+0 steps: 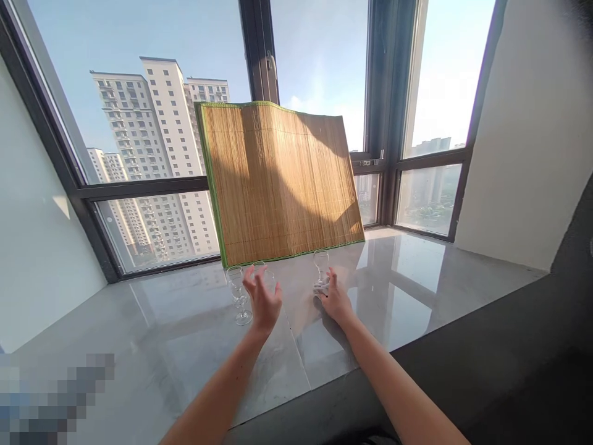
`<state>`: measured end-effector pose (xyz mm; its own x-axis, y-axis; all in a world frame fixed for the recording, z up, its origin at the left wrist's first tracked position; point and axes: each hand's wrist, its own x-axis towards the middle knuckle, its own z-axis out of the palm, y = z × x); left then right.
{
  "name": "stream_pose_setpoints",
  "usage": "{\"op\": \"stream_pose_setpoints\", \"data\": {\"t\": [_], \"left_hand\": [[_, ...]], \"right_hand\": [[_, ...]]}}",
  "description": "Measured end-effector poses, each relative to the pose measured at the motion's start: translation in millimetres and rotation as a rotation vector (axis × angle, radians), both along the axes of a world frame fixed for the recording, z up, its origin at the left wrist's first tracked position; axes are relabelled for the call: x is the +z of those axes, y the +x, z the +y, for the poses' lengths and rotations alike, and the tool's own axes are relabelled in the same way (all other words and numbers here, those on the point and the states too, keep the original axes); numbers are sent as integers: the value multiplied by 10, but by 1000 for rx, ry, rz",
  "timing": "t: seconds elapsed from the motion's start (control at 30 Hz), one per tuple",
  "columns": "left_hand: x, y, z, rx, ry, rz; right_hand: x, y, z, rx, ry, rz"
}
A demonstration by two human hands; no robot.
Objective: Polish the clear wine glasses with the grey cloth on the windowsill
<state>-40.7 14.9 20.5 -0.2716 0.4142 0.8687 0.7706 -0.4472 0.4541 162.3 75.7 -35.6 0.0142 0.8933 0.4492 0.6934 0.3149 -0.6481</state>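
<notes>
Two small clear stemmed glasses show at my left hand (264,303). One stemmed glass (241,300) stands upright just left of the hand. Behind the fingers shows the rim of another glass (258,264), its lower part hidden. The fingers of that hand are spread and bent, with the thumb apart; contact with the rear glass is hard to make out. To the right, my right hand (337,301) has its thumb and fingers at the low stem and foot of a third stemmed glass (321,262), which is upright on the sill.
A bamboo mat (282,185) with green edging leans upright against the window behind the glasses. The glossy grey tiled sill (194,346) ends at a dark front edge. Dark window frames (148,187) and a white side wall (519,148) enclose it.
</notes>
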Motion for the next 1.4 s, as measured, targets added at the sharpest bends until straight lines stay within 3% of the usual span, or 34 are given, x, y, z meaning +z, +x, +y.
{"op": "stream_pose_setpoints", "data": {"t": [0.2, 0.3, 0.5, 0.7, 0.83, 1.03, 1.17, 1.27, 1.4], "left_hand": [[-13, 53, -27, -97, -16, -1], [-79, 60, 17, -188, -65, -67], [-384, 49, 190, -458, -449, -374], [-468, 62, 200, -588, -615, -321], [-453, 56, 188, -555, -589, -172], [-494, 51, 233, -476, -615, -52], [-483, 72, 224, -457, -643, 19], [-438, 75, 179, -368, -652, 66], [-364, 78, 91, -178, -665, 230]], "right_hand": [[57, -42, -107, 72, -81, -233], [64, -77, -141, 140, -49, -259], [19, -66, -115, 165, -87, -29], [-36, -75, -100, 122, 29, -73], [-50, -87, -118, 113, 32, -160], [-86, 1, -185, 290, 99, -259], [-73, 8, -263, 270, 125, -256], [-23, -20, -336, 236, 224, -283], [161, -91, -428, 302, 459, -441]]}}
